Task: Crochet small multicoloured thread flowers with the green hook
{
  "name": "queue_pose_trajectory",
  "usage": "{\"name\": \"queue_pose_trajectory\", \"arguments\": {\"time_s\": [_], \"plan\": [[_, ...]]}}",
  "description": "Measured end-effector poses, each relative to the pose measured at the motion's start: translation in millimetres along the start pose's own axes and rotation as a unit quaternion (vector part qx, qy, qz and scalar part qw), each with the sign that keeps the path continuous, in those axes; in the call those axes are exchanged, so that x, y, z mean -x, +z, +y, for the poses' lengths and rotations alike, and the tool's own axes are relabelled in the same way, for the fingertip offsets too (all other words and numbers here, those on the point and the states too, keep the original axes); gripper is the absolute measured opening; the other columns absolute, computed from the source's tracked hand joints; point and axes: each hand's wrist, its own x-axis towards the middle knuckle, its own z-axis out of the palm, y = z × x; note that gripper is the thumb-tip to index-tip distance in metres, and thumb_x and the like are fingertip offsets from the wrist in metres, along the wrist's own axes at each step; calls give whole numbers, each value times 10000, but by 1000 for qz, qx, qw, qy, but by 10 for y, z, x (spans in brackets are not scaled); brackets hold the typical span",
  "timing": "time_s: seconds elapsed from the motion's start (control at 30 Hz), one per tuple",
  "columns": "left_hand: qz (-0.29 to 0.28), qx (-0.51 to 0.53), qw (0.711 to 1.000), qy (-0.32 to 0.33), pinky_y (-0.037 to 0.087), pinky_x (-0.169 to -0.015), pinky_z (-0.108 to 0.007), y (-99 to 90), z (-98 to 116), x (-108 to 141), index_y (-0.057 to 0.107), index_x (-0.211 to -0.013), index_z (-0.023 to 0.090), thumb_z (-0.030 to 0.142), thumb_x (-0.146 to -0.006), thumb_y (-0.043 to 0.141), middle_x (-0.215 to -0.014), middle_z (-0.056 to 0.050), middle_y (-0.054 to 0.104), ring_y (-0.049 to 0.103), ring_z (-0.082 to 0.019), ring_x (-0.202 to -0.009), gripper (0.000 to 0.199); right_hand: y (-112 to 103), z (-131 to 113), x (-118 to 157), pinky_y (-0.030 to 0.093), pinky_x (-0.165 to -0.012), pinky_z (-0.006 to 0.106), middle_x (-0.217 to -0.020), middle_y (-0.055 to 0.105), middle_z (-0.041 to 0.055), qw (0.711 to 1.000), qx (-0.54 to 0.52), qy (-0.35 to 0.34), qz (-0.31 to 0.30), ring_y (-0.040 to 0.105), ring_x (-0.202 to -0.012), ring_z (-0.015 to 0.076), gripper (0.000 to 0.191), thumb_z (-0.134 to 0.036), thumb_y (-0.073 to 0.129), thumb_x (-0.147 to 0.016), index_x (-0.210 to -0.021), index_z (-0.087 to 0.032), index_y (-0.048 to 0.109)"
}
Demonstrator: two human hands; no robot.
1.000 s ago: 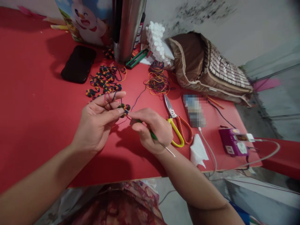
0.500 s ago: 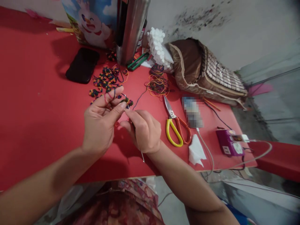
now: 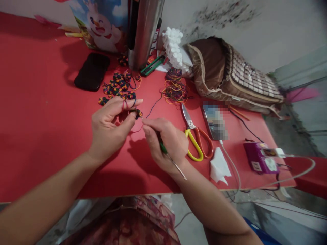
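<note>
My left hand (image 3: 111, 127) pinches a small multicoloured crochet piece (image 3: 138, 113) between thumb and fingers, with yarn looped around the raised index finger. My right hand (image 3: 167, 143) is closed around a crochet hook (image 3: 163, 148) with a green grip; its thin metal shaft sticks out toward my wrist. The hook's front tip is close to the crochet piece, but whether it is inside a stitch is too small to tell. A dark strand of yarn (image 3: 154, 108) runs from the tangled multicoloured yarn (image 3: 175, 91) toward my hands. Several finished-looking crochet pieces (image 3: 117, 85) lie just beyond my left hand.
Scissors (image 3: 190, 126) with yellow and orange handles lie right of my right hand. Nearby are a charging phone (image 3: 214, 122), a crumpled tissue (image 3: 219, 166) and a purple power socket (image 3: 260, 158). A black phone (image 3: 92, 72), a steel flask (image 3: 144, 34) and a brown cushion (image 3: 235, 73) sit farther back.
My right hand has moved right, away from the left, and turned so the hook's green grip shows. The hook's tip has drawn back from the crochet piece. My left index finger has lowered slightly.
</note>
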Motion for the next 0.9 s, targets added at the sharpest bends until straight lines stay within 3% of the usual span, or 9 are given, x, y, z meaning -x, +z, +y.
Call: {"name": "queue_pose_trajectory", "arguments": {"time_s": [0.23,0.3,0.43,0.53,0.63,0.73,0.9], "plan": [[-74,3,995,70,552,-660,-293,-79,-11,-88,917,-1123,329,64,-902,790,-811,4,742,687,-148,-747,368,-163,-41,-86,549,-618,239,-714,750,-39,981,-108,161,4,655,-580,94,209,-342,694,-1106,-971,-229,807],[-99,0,993,60,544,-643,-308,-101,26,-113,923,-1117,356,62,-910,784,-799,-4,748,671,-162,-732,385,-195,-13,-112,525,-591,244,-659,701,-45,967,-156,204,7,617,-552,90,251,-380,720,-1091,-922,-222,817],[-153,62,985,-53,565,-671,-326,-133,115,-129,942,-1022,357,57,-881,799,-803,-31,757,674,-189,-770,361,-226,88,-169,430,-474,237,-559,608,-58,899,-303,316,3,510,-457,78,332,-462,767,-1051,-841,-210,813],[-134,103,975,-143,592,-735,-296,-134,156,-115,952,-973,333,39,-811,819,-826,-29,759,671,-169,-816,360,-233,139,-217,324,-407,216,-525,583,-56,846,-372,382,-7,465,-426,69,380,-522,822,-996,-783,-209,795],[-105,154,958,-217,619,-729,-251,-106,180,-96,949,-915,314,46,-760,840,-865,-25,774,691,-152,-845,328,-228,145,-254,236,-370,207,-484,542,-65,818,-403,410,-17,397,-395,59,439,-573,840,-966,-734,-208,765],[-75,192,946,-251,650,-709,-235,-63,192,-88,942,-889,301,48,-749,851,-894,-17,806,726,-141,-827,303,-211,154,-261,216,-362,207,-477,520,-74,815,-411,408,-15,368,-381,55,456,-594,812,-984,-750,-207,755],[-80,151,969,-177,697,-697,-273,-46,162,-88,928,-936,273,122,-778,934,-968,-38,845,773,-164,-825,219,-166,201,-197,281,-365,204,-496,544,-81,872,-360,331,18,432,-377,63,375,-531,784,-1024,-829,-211,783]]}}
